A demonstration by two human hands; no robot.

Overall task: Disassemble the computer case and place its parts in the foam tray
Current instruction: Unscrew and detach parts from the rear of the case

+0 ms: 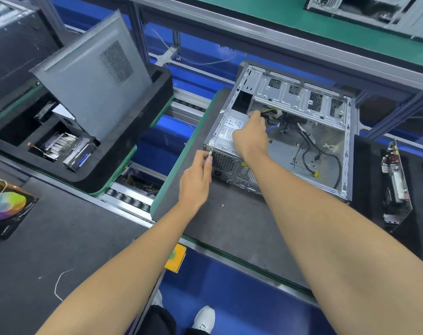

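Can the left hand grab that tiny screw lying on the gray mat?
Probably yes. The loose screw lies in the open on the gray mat, just below the left hand, with nothing between them. But the hand is pinching a small silver part at the computer case, so it would need to let go first.

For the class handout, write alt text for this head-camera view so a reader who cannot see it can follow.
A person's left hand pinches a small silver screw at the rear corner of an open computer case, while the right hand rests on its power supply. A black foam tray to the left holds a grey side panel.
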